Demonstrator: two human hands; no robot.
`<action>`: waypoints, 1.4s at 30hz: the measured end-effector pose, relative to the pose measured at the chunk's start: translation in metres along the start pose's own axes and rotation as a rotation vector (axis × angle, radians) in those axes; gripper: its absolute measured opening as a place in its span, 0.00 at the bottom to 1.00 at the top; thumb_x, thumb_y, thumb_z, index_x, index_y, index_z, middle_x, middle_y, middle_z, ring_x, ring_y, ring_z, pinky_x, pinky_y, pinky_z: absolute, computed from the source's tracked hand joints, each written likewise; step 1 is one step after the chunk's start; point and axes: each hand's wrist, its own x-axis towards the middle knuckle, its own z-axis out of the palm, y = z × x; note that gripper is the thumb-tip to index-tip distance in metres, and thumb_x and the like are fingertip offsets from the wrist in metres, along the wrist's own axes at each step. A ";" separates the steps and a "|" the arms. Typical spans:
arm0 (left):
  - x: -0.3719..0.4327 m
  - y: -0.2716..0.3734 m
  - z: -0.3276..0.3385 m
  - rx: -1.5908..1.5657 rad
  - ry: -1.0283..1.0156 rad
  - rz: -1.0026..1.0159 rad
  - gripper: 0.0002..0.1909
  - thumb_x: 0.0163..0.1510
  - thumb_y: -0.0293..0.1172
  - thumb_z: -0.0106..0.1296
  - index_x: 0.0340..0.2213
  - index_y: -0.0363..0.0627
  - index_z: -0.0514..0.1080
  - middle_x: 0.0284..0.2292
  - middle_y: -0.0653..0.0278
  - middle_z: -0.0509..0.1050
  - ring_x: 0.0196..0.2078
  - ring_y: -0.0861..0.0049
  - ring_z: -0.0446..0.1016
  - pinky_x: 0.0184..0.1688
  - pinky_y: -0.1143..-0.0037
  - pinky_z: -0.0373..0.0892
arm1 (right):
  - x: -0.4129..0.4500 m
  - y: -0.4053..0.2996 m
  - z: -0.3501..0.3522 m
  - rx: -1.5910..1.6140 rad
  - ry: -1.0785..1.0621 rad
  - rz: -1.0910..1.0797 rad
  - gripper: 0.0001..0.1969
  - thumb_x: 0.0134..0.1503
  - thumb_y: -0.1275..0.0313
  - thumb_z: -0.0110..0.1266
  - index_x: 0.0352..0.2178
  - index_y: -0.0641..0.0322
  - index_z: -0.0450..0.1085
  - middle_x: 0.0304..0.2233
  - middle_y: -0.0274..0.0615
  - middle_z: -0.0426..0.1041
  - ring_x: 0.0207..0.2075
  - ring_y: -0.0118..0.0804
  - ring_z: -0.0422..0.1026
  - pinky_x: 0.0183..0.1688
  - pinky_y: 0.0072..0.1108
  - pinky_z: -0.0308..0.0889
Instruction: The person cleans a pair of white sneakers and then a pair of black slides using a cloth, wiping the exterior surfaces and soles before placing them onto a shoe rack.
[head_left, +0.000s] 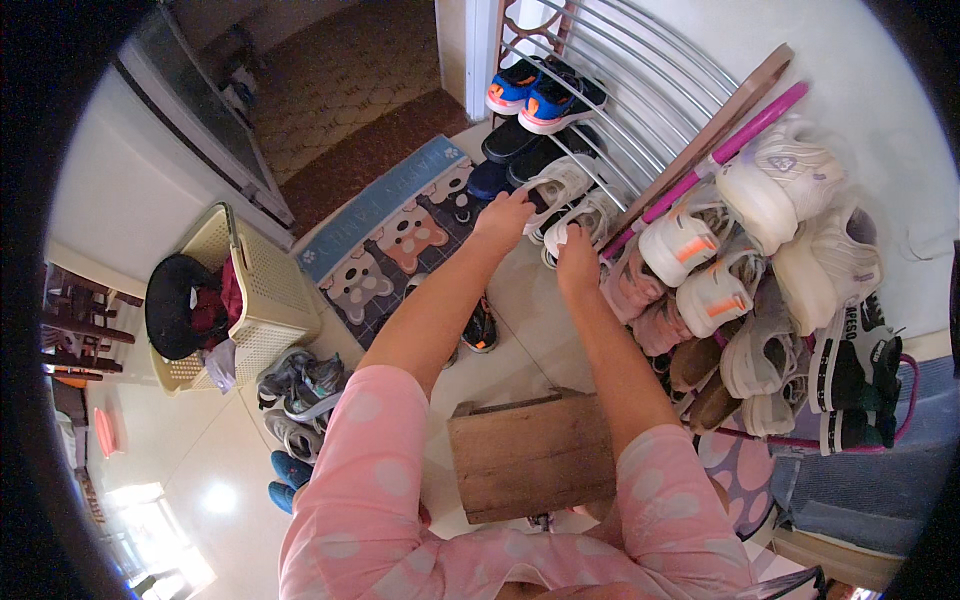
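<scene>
My left hand (506, 217) grips the heel of a pale sneaker (561, 184) at the lower part of a metal-tube shoe rack (660, 97). Its fingers reach into the shoe's opening. Beside it, my right hand (576, 259) holds the heel of the matching pale sneaker (596, 211). Both toes point in toward the rack. Dark slip-on shoes (517, 142) stand just left of this pair, and blue-and-black sneakers with orange heels (559, 105) rest on the bars above. More footwear beneath the pale pair is mostly hidden.
A second rack with magenta tubes (694, 176) holds several pairs at right. Below my arms stands a wooden stool (532, 457). A bear-patterned mat (405, 232) lies by the doorway. Left are a cream laundry basket (277, 292) and floor shoes (300, 382); a dark sneaker (480, 326) sits between my arms.
</scene>
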 end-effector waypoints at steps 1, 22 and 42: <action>0.005 0.003 0.003 -0.030 0.033 0.016 0.10 0.43 0.24 0.45 0.32 0.45 0.69 0.38 0.60 0.65 0.40 0.63 0.67 0.40 0.69 0.67 | 0.002 0.003 0.002 -0.002 -0.002 0.003 0.11 0.50 0.73 0.48 0.35 0.61 0.58 0.37 0.51 0.63 0.33 0.55 0.69 0.32 0.38 0.66; 0.085 0.019 0.059 -0.005 0.109 0.080 0.08 0.43 0.31 0.48 0.29 0.49 0.73 0.37 0.65 0.66 0.41 0.68 0.67 0.38 0.71 0.69 | 0.023 0.007 0.016 0.061 -0.004 0.045 0.12 0.50 0.75 0.45 0.36 0.64 0.55 0.37 0.53 0.62 0.33 0.58 0.69 0.32 0.41 0.65; 0.089 0.022 0.061 -0.057 0.160 0.084 0.09 0.44 0.29 0.45 0.30 0.45 0.70 0.37 0.61 0.66 0.40 0.65 0.67 0.39 0.69 0.69 | 0.058 0.023 0.024 0.069 0.095 0.291 0.10 0.51 0.79 0.41 0.37 0.68 0.58 0.41 0.57 0.60 0.40 0.58 0.66 0.40 0.38 0.65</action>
